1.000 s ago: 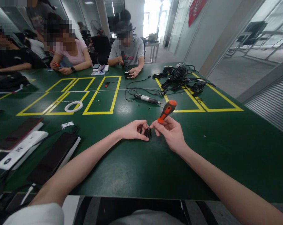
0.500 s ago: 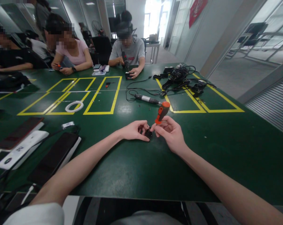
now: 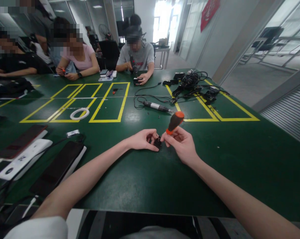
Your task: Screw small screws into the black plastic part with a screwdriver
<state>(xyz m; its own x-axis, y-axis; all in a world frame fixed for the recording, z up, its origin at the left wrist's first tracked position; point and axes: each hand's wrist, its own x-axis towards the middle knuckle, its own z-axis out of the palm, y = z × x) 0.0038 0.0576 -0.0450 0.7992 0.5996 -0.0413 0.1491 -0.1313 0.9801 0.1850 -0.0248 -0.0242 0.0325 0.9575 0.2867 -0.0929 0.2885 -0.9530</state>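
We pinch a small black part (image 3: 159, 143) in our left grip (image 3: 143, 139) and, just beside it, hold a tilted orange-and-black screwdriver (image 3: 175, 122) in our right grip (image 3: 182, 143), the green surface (image 3: 130, 186) beneath both.

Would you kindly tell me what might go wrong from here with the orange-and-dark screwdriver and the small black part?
The screwdriver, tilted in the right grip, could slip and jab the left grip, which is close by.

The small black part seems pinched only at its edge, so it might twist loose.

Tiny loose bits lie near the corded tool and could be knocked away and lost.
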